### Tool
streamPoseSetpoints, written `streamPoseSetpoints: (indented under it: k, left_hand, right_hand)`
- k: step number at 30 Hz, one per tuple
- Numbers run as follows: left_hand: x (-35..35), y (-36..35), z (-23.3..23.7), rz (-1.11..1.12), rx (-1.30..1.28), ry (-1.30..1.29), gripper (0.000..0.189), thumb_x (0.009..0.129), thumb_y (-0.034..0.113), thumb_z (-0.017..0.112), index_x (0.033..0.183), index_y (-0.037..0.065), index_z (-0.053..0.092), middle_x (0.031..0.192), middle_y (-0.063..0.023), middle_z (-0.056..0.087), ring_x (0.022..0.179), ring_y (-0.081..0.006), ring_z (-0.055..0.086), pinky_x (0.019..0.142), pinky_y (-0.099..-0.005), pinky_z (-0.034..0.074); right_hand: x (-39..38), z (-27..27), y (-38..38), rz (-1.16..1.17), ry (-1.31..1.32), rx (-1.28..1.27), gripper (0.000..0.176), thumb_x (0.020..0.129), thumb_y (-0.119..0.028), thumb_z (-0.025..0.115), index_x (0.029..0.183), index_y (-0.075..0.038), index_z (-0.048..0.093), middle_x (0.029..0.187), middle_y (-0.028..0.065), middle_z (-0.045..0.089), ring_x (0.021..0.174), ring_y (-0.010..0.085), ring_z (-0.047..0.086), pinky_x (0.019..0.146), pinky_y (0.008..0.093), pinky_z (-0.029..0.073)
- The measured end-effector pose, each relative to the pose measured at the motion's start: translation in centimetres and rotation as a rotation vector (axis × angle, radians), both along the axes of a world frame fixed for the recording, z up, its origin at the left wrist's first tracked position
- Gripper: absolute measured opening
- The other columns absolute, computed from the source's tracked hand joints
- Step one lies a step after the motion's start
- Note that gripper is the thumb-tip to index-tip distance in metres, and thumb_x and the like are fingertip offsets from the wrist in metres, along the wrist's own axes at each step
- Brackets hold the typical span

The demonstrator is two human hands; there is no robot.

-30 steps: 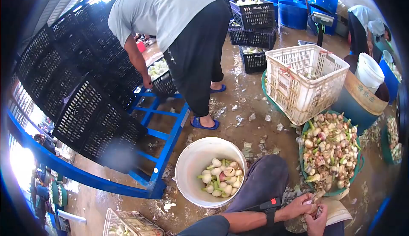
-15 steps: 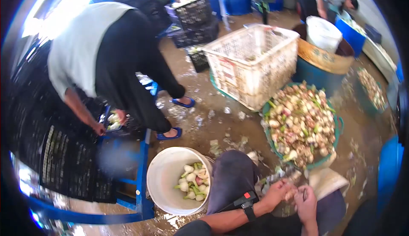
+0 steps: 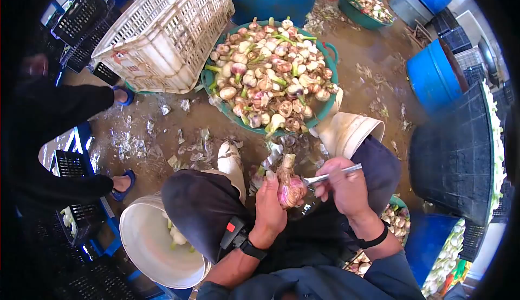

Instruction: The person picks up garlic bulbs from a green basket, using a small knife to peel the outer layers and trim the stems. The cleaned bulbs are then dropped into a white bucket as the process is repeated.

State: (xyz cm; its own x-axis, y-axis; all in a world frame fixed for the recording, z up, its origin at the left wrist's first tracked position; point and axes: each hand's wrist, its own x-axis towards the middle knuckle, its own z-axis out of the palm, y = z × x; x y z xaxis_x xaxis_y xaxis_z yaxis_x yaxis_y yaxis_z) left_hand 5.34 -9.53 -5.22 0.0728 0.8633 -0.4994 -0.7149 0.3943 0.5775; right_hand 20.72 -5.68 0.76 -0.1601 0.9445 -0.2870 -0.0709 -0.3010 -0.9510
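Note:
Pinched in my left hand is a purple-streaked garlic bulb, its short stem pointing up. My right hand is closed on a small metal knife, whose tip touches the bulb's right side. Both hands are between my knees. Just beyond them, a green tub is heaped with unpeeled garlic bulbs, some with green stems. By my left knee, a white bucket has pale peeled bulbs inside, partly hidden by the leg.
A dirty white crate stands beyond the tub on the left. Another person's leg in dark trousers is at the left. Blue tubs and a large black basket line the right. Skins litter the wet floor.
My view has swung right and down, bringing the garlic tub to the centre. The knife now shows against the bulb. Only the other person's lower body remains clearly visible at the left.

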Motion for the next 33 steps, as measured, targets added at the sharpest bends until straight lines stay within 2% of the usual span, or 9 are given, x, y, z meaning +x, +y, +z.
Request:
streamPoseSetpoints:
  k: [2,6,11,14,19,24,27,29,33]
  left_hand:
    - [-0.1,-0.1,-0.1,0.018,0.023,-0.012,0.051,0.099,0.046,0.03,0.109,0.001,0.053,0.094,-0.0107,0.064,0.078,-0.0182,0.065,0.059,-0.0306,0.056]
    - [-0.2,-0.4,-0.2,0.037,0.013,-0.011,0.048,0.1,0.04,0.035,0.106,-0.003,0.056,0.09,-0.0111,0.064,0.073,-0.0151,0.064,0.061,-0.0279,0.055]
    - [-0.4,-0.5,-0.8,-0.057,0.01,0.053,0.044,0.1,0.036,0.038,0.099,-0.003,0.059,0.089,-0.0081,0.063,0.072,-0.0118,0.061,0.063,-0.0255,0.052]
    - [0.3,-0.5,-2.0,-0.007,-0.01,0.166,0.04,0.101,0.035,0.035,0.102,-0.001,0.054,0.082,-0.0106,0.064,0.065,-0.0184,0.064,0.059,-0.0308,0.055]
    - [0.4,-0.8,-1.5,-0.115,-0.056,-0.075,0.033,0.1,0.027,0.038,0.098,0.0,0.055,0.082,-0.0112,0.064,0.067,-0.0201,0.064,0.063,-0.0318,0.054]
    - [0.7,-0.7,-1.0,-0.126,-0.019,-0.296,0.028,0.1,0.024,0.041,0.102,0.0,0.056,0.086,-0.0109,0.064,0.073,-0.0197,0.064,0.068,-0.0328,0.053]
    - [0.6,-1.0,-0.6,-0.08,0.016,-0.484,0.025,0.098,0.023,0.046,0.105,0.001,0.054,0.085,-0.0113,0.063,0.071,-0.0197,0.064,0.062,-0.0325,0.054]
    - [-1.1,-0.8,1.7,0.049,0.106,-0.435,0.026,0.098,0.022,0.045,0.107,-0.001,0.051,0.088,-0.0132,0.063,0.072,-0.0206,0.064,0.062,-0.0319,0.054]
    - [-0.4,0.0,3.2,0.065,0.133,-0.099,0.024,0.098,0.023,0.048,0.098,0.0,0.056,0.086,-0.0076,0.063,0.072,-0.0137,0.061,0.061,-0.0268,0.051]
  right_hand:
    - [-1.0,-0.4,-0.3,-0.029,0.044,-0.027,0.017,0.086,-0.014,0.067,0.088,-0.001,0.057,0.068,0.0053,0.062,0.056,0.0077,0.057,0.047,0.0192,0.045]
    - [-2.3,-1.7,-0.9,-0.01,0.149,0.003,0.019,0.085,-0.015,0.069,0.089,-0.001,0.058,0.069,0.0038,0.062,0.055,0.0063,0.054,0.048,0.0193,0.043]
    - [-2.9,-1.6,-1.0,0.028,-0.029,0.06,0.016,0.085,-0.014,0.069,0.085,-0.002,0.058,0.07,0.0051,0.061,0.052,0.0055,0.052,0.045,0.0184,0.04]
    - [-2.8,-1.3,-1.3,0.051,-0.095,0.034,0.015,0.085,-0.013,0.067,0.084,-0.002,0.058,0.067,0.0057,0.059,0.049,0.0051,0.05,0.042,0.0183,0.038]
    - [-1.9,-0.5,-0.9,0.034,0.026,-0.042,0.012,0.084,-0.008,0.066,0.079,-0.003,0.056,0.06,0.003,0.057,0.046,0.0057,0.05,0.04,0.0202,0.039]
    - [-1.2,-0.5,-1.6,-0.019,0.104,0.145,0.01,0.083,0.003,0.057,0.076,-0.001,0.051,0.064,0.0086,0.056,0.044,0.0105,0.051,0.04,0.0241,0.045]
    - [0.0,-2.0,-1.5,-0.056,0.068,0.358,0.012,0.081,0.003,0.055,0.078,-0.004,0.046,0.068,0.0078,0.052,0.042,0.0123,0.049,0.034,0.0251,0.044]
    - [3.5,-3.7,-0.7,-0.272,-0.104,0.233,0.012,0.081,0.003,0.054,0.077,-0.004,0.046,0.066,0.0055,0.051,0.042,0.0133,0.049,0.034,0.0265,0.044]
    - [3.4,-3.5,-0.7,-0.053,-0.184,0.292,0.01,0.084,-0.002,0.054,0.077,-0.006,0.048,0.071,0.0048,0.055,0.057,0.0115,0.053,0.052,0.0252,0.048]
